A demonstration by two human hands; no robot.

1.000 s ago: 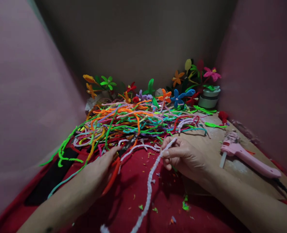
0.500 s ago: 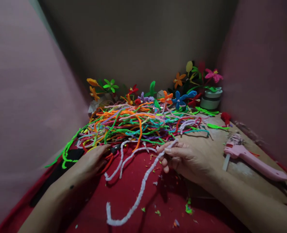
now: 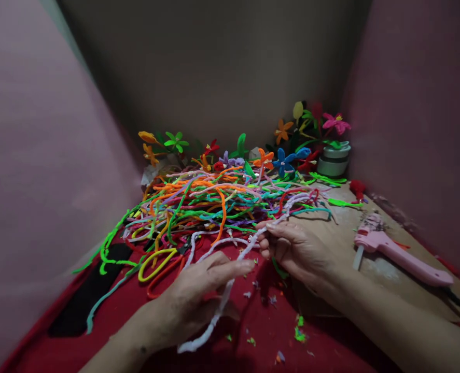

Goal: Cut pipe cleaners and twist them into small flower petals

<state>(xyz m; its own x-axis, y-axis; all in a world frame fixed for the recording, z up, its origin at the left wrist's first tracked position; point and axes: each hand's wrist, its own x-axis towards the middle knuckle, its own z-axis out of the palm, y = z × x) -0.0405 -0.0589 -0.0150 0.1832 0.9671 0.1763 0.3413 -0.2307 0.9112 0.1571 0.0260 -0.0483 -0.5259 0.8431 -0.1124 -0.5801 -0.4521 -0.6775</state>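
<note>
Right hand pinches white strand; left hand crosses it, grip unclear; scissors near left hand; glue gun at right.

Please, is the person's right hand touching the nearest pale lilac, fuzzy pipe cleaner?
Touching. The head view shows the right hand pinching that pale lilac, fuzzy pipe cleaner between thumb and fingers.

No lettering, brand, number or sign can be read anywhere: not on the pink glue gun right of the right fingers, nor on the pale pot beyond them, nor on the black strip left of the left fingers.
</note>
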